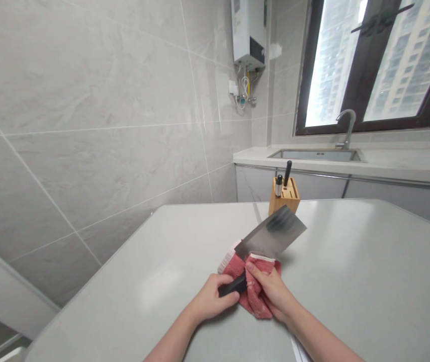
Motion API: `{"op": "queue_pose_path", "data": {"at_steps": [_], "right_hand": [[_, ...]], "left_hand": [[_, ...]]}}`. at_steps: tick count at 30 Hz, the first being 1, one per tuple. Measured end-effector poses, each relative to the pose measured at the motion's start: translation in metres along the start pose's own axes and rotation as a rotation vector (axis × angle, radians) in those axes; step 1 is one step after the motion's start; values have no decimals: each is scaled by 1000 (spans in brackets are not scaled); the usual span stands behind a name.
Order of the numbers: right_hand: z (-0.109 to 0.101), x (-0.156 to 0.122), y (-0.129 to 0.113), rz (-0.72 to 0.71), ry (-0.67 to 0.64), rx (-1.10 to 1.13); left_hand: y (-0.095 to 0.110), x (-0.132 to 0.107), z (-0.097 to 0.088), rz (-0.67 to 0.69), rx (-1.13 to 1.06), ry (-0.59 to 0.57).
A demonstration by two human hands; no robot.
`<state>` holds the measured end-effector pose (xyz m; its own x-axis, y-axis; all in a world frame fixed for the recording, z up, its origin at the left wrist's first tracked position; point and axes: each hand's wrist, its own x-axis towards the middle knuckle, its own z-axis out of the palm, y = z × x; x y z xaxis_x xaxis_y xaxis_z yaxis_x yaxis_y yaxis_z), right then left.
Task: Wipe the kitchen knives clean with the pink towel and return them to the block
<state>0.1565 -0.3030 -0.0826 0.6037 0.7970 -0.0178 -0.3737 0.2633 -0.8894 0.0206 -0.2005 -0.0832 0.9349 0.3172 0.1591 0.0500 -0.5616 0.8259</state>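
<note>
My left hand [212, 299] grips the black handle [233, 285] of a steel Chinese cleaver [271, 234], whose broad blade points away from me and is tilted over the counter. My right hand [269, 291] is pinching a red towel [254, 296] around the blade's lower part, next to the handle. The towel covers that part of the blade. A white edge of the towel or of something under it shows at the left of the blade.
A pale grey stone island [335, 261] lies under my hands. Beyond it stands a bamboo knife block [284, 198] holding two dark-handled knives. Further back are a steel sink [315, 155], a curved faucet [346, 128], a wall-mounted water heater [248, 35] and a window [369, 65].
</note>
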Motion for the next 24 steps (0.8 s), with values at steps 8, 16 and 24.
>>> {"op": "queue_pose_path", "data": {"at_steps": [8,16,24], "right_hand": [[2,-1,2,-19,-22,-108],[0,1,-2,4,-40,-121],[-4,3,-1,-80,-7,-198]], "left_hand": [[-1,-2,5,31,56,43],[0,-2,5,69,79,161],[1,-2,3,99,106,193]]}}
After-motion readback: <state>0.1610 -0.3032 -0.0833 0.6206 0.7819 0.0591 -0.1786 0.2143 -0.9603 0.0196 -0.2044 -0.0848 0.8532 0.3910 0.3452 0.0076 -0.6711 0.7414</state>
